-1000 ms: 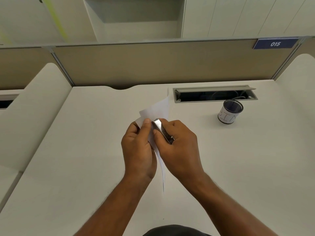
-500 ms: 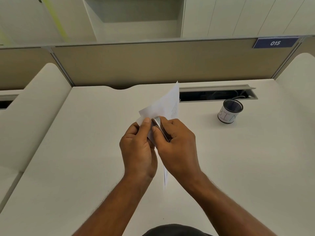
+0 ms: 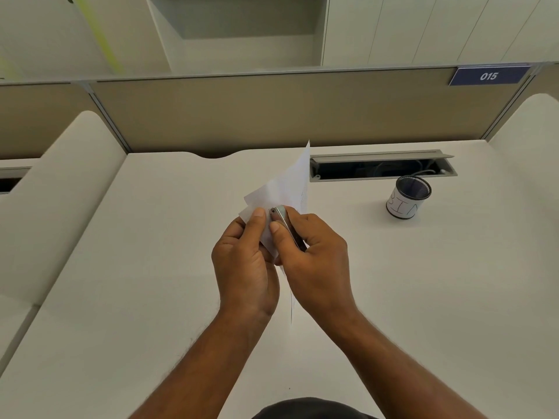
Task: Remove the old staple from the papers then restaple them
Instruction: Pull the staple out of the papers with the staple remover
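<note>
Surface: pale off-white, mostly bare; curved cut-out at the far edge, raised rounded wings left and right.
Partition: tan panel with a grey top rail along the back of the surface.
Tag: blue plate at the partition's right end, reads 015.
Room: white cabinets behind the partition, 1 open recess; a yellow-green streak at upper left.
Cable tray: grey slot set in the surface far right, lid up, cables inside.
Cup: dark mesh with a white paper wrap bearing handwriting, near the tray's right end.
Papers: white sheets held up off the surface at centre, top corner pointing toward the partition.
Left hand: thumb and fingers clamped on the papers' near corner.
Right hand: fingers closed around a metal tool, its tip against the papers beside the left thumb.
Staple: too small to tell.
</note>
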